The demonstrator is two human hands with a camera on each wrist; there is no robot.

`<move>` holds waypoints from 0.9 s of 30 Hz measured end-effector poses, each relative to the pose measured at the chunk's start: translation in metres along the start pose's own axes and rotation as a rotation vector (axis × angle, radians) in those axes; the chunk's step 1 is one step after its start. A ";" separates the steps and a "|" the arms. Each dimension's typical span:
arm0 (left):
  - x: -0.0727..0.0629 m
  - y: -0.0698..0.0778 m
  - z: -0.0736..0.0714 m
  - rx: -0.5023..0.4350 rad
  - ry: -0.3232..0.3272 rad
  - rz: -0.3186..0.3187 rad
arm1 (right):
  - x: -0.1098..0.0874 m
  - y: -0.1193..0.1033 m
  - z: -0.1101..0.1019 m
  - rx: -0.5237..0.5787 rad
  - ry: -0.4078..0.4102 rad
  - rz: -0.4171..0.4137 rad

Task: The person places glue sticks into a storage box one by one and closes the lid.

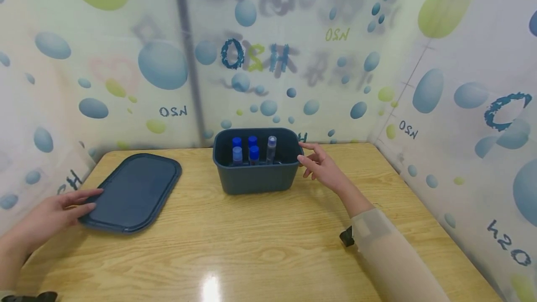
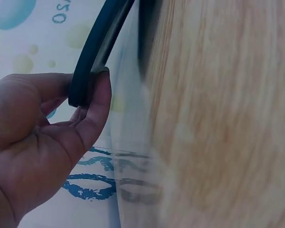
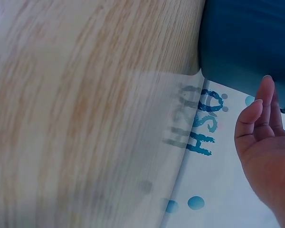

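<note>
A flat dark blue lid [image 1: 134, 190] with rounded corners is at the left of the table. My left hand [image 1: 50, 218] pinches its near left edge, thumb on one face and fingers on the other. In the left wrist view the held rim [image 2: 88, 57] is lifted off the wood. A dark blue bin [image 1: 258, 180] stands upright at the back centre, its top uncovered. Inside are several small blue-capped bottles [image 1: 253, 153] and a clear-capped one [image 1: 271, 150]. At the bin's right end is my right hand [image 1: 325, 167], fingers loosely extended, fingertips right at the wall.
The wooden table [image 1: 235, 236] reaches back to a patterned curtain [image 1: 268, 83] behind the bin. Another patterned sheet [image 1: 461, 106] borders the right side, and one hangs at the left too. A black wrist strap [image 1: 347, 236] shows by the right sleeve [image 1: 390, 246].
</note>
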State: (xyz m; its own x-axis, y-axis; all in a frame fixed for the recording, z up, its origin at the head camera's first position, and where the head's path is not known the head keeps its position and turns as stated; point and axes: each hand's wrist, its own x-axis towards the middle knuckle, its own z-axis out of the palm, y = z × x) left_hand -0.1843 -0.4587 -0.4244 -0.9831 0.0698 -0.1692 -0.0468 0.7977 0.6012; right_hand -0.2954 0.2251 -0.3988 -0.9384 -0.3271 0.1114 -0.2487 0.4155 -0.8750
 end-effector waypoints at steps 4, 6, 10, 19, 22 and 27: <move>-0.001 0.000 -0.001 -0.019 0.017 0.003 | 0.000 0.000 0.000 0.005 0.001 0.000; -0.002 0.003 0.000 -0.042 0.032 0.009 | 0.000 0.001 0.001 0.008 0.000 -0.002; -0.003 0.010 0.001 -0.116 0.072 0.032 | 0.001 0.001 0.001 0.013 -0.001 0.000; -0.003 0.039 0.005 -0.117 0.202 0.126 | 0.000 0.001 0.001 0.029 -0.001 0.008; -0.002 0.050 0.005 -0.078 0.237 0.148 | 0.000 0.002 0.002 0.034 0.002 0.008; 0.000 0.069 -0.001 0.026 0.295 0.181 | 0.001 0.002 0.001 0.033 -0.001 0.004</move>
State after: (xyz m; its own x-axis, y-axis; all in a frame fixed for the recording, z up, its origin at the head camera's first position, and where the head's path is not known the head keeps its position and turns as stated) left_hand -0.1881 -0.4039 -0.3818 -0.9840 0.0385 0.1739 0.1339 0.8035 0.5800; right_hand -0.2960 0.2245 -0.4010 -0.9392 -0.3261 0.1071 -0.2365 0.3885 -0.8906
